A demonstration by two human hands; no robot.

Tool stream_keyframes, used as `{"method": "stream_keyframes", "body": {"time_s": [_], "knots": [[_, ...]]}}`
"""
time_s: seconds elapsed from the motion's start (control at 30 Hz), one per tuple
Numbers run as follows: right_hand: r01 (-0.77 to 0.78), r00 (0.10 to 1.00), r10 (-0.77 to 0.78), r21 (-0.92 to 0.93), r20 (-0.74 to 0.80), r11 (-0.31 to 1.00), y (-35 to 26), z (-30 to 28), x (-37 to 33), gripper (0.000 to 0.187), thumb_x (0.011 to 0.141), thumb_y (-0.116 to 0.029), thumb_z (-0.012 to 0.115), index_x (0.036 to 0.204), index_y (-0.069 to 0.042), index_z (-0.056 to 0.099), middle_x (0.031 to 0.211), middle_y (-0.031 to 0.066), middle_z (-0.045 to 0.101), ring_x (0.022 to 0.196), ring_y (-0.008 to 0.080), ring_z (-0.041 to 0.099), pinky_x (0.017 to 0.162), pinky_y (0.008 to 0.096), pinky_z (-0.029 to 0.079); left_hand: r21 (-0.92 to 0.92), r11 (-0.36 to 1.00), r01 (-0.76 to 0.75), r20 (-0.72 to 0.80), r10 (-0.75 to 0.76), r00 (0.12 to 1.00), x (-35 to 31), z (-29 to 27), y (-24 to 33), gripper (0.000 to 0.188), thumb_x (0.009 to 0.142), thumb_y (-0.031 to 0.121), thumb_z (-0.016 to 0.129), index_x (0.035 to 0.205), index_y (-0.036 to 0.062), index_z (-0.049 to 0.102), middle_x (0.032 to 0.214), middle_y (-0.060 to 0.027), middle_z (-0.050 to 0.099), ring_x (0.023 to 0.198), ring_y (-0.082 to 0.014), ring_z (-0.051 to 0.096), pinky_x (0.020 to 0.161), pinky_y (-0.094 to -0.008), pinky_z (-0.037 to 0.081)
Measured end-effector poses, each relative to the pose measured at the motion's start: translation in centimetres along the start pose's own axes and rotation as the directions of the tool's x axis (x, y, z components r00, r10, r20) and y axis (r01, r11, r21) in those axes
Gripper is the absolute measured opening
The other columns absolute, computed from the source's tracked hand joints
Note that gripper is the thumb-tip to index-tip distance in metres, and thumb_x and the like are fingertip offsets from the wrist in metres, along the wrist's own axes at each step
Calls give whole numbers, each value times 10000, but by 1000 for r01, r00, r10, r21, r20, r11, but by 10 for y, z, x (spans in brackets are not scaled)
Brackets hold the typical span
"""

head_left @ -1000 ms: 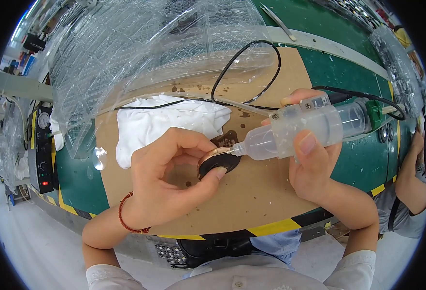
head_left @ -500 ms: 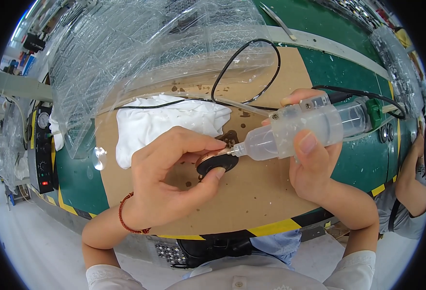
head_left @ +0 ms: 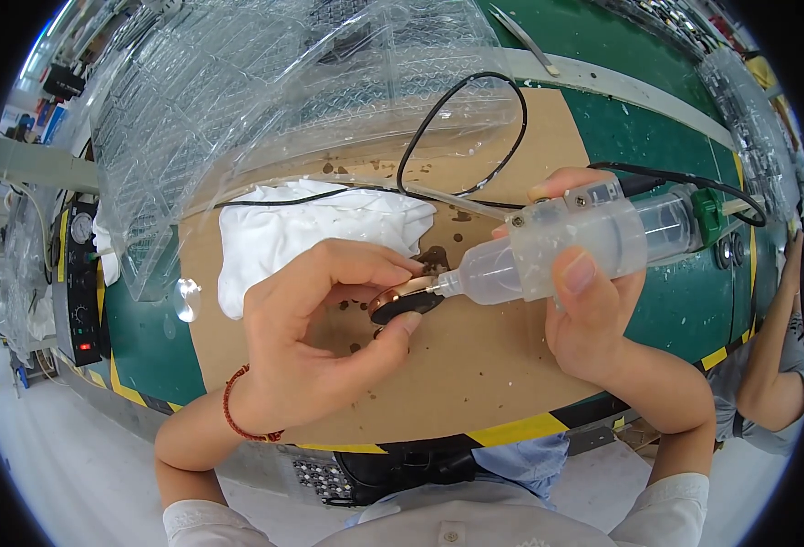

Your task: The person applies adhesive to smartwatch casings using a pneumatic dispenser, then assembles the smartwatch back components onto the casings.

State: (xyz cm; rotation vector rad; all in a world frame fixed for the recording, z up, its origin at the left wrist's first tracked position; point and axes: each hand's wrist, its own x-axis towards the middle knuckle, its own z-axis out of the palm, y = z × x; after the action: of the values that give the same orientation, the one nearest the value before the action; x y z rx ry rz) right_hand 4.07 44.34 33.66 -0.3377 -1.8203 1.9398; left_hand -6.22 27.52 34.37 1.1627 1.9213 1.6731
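Between the thumb and fingers of my left hand (head_left: 315,328) is a small round part (head_left: 406,302), black on one face with a shiny copper-coloured rim. My right hand (head_left: 593,283) grips a translucent dispensing syringe (head_left: 498,270) in a clear clamp-like holder, its thumb lying along the barrel. The nozzle points left and meets the round part's edge, or comes very close to it. A green cap (head_left: 707,217) closes the syringe's rear end, where a tube and a black cable (head_left: 675,173) run off. Whether fluid is coming out is too small to tell.
Brown cardboard (head_left: 475,383) with dark stains covers the green bench. A folded white cloth (head_left: 315,232) lies behind my left hand, stacked clear plastic trays (head_left: 283,109) beyond. At left stands a black control box (head_left: 81,283) with a gauge; tweezers (head_left: 525,41) lie far back. Another person's arm (head_left: 771,365) shows at right.
The round part has turned in my left fingers, so more of its copper-coloured rim shows and less of its black face. My right hand and the syringe have barely moved.
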Motion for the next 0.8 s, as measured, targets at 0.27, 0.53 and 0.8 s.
{"method": "stream_keyframes", "body": {"time_s": [0.27,0.53,0.8], "knots": [[51,999,-52,-39,-8,998,3,-1,-1,547,739,-381,590,1070,20,421,1079,114,412,856,201,561,725,344,509,-29,998,59,19,-59,998,-3,-2,1,301,671,-72,632,927,-47,476,878,-117,583,840,-165,610,749,-264,500],[111,994,-111,-17,18,994,4,1,-4,596,735,-401,633,1109,-9,383,1117,112,372,890,194,541,734,349,519,-63,996,70,-8,-71,997,-4,-2,-1,368,654,-74,640,965,-29,448,894,-107,565,838,-163,607,747,-269,494],[110,994,-110,-20,-7,994,5,2,-5,571,741,-388,630,1093,-6,395,1110,105,380,899,192,539,737,345,517,-37,988,152,38,-151,988,-4,-5,4,425,635,-90,642,971,27,410,938,-68,509,908,-135,545,825,-271,449]]}}
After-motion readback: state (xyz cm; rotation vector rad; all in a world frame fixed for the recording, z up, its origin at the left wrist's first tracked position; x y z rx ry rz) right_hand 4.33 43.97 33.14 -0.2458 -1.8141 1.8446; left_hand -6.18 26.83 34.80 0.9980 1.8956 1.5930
